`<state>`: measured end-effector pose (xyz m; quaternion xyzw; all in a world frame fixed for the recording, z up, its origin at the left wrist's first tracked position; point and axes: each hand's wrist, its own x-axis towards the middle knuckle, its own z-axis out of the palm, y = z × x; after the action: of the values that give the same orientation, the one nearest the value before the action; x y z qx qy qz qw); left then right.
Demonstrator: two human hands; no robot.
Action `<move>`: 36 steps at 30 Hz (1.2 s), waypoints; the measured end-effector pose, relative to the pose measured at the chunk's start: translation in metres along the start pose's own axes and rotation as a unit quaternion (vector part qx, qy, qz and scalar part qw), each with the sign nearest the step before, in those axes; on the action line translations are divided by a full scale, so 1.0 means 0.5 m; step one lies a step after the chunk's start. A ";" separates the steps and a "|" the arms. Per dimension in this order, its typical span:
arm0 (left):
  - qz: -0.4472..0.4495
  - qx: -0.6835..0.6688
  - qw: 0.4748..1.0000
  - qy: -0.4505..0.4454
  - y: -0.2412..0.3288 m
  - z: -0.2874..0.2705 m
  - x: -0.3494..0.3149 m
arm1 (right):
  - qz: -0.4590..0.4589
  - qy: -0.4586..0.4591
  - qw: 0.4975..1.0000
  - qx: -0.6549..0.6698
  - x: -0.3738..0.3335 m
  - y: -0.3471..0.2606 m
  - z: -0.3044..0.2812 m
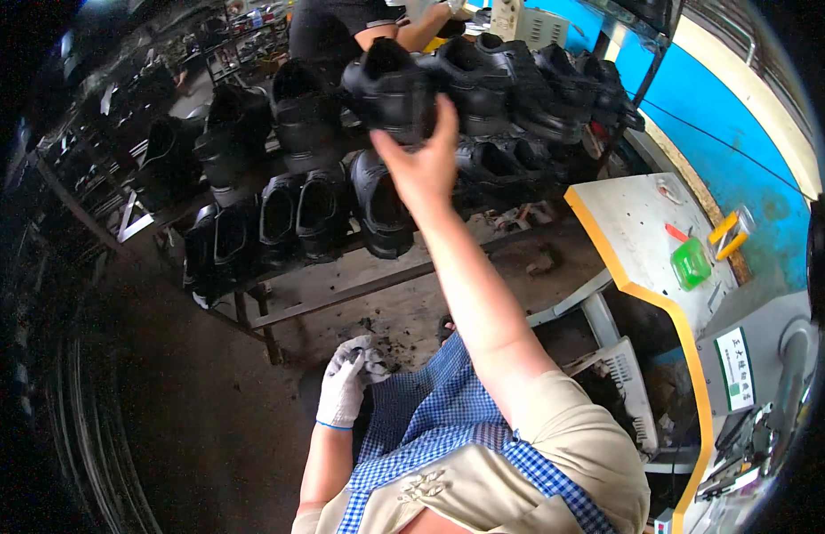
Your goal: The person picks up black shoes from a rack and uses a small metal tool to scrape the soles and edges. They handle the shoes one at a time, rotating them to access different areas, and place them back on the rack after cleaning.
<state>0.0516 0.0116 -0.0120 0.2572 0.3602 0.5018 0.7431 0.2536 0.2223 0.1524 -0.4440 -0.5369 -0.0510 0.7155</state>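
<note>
right hand (426, 165) bare, fingers clamped on black shoe (390, 89), raised at rack (341, 285) upper tier | left hand (346, 383) gloved, loosely curled, holds nothing, below rack by apron (439, 409)

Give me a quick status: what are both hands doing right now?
Right hand up, bare fingers gripping a black shoe at the rack. Left hand, white-gloved, resting low by the blue checked apron. Nothing blocking.

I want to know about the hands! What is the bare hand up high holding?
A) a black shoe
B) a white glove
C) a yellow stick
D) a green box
A: the bare right hand is raised to the rack and its fingers grip a black shoe.
</note>
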 end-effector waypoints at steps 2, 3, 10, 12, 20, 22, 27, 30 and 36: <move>-0.009 0.003 1.000 0.005 0.007 -0.009 -0.011 | 0.050 0.007 0.990 0.130 -0.018 -0.047 -0.067; -0.014 0.011 1.000 0.008 0.016 -0.007 -0.016 | 0.064 0.033 0.976 0.204 -0.029 -0.072 -0.110; 0.378 0.246 0.891 -0.043 0.112 0.090 -0.037 | 0.154 -0.050 0.940 0.302 -0.130 -0.163 -0.399; 0.533 0.455 0.714 -0.003 0.148 0.115 -0.028 | 0.139 -0.206 0.955 0.162 -0.155 -0.138 -0.400; 0.049 0.169 0.978 -0.112 0.100 0.116 -0.009 | 0.206 -0.461 0.845 0.176 -0.290 -0.098 -0.321; 0.087 0.168 0.977 -0.100 0.081 0.119 -0.030 | 0.144 -0.434 0.872 0.176 -0.287 -0.106 -0.319; 0.169 0.234 0.948 -0.135 0.073 0.126 -0.047 | 0.044 -0.389 0.912 0.120 -0.284 -0.114 -0.311; 0.216 0.252 0.936 -0.116 0.066 0.130 -0.047 | -0.114 -0.345 0.931 0.012 -0.289 -0.123 -0.302; 0.158 0.196 0.966 -0.063 0.062 0.133 -0.056 | 0.359 -0.257 0.810 0.386 -0.319 -0.072 -0.293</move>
<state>0.0804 -0.0045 0.0590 0.4823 0.3588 0.5157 0.6105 0.2731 0.0351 0.0392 -0.2889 -0.4791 0.5371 0.6313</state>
